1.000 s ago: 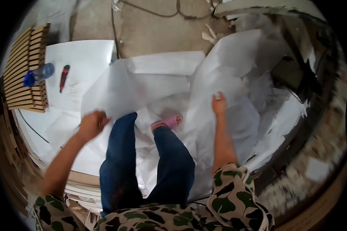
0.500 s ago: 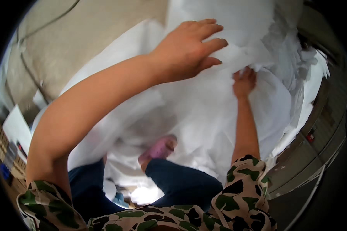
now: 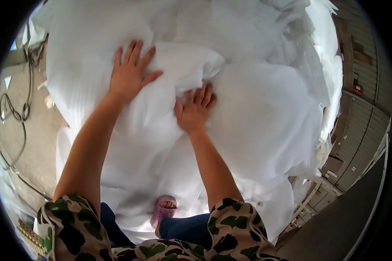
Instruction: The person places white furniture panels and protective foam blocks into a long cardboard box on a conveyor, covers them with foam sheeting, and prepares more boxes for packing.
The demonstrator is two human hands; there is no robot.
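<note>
A large heap of soft white sheet material (image 3: 265,117) fills the middle of the view. My left hand (image 3: 130,78) lies on it with fingers spread, pressing the surface and holding nothing. To its right and a little nearer, my right hand (image 3: 194,108) rests on the same material, palm down, fingertips at the edge of a raised fold (image 3: 196,65). Its fingers are somewhat apart, partly sunk in the sheet. I cannot make out whether the fingertips pinch any of it.
My foot in a pink clog (image 3: 164,209) stands among the white sheets close to me. A dark cable (image 3: 24,117) loops over the concrete floor (image 3: 43,143) at left. A corrugated wall (image 3: 366,126) and a dark panel (image 3: 339,222) are on the right.
My left hand has come down from above the heap onto the white sheet. In the picture, my right hand sits further left, and the view has shifted. The white material now bulges higher.
</note>
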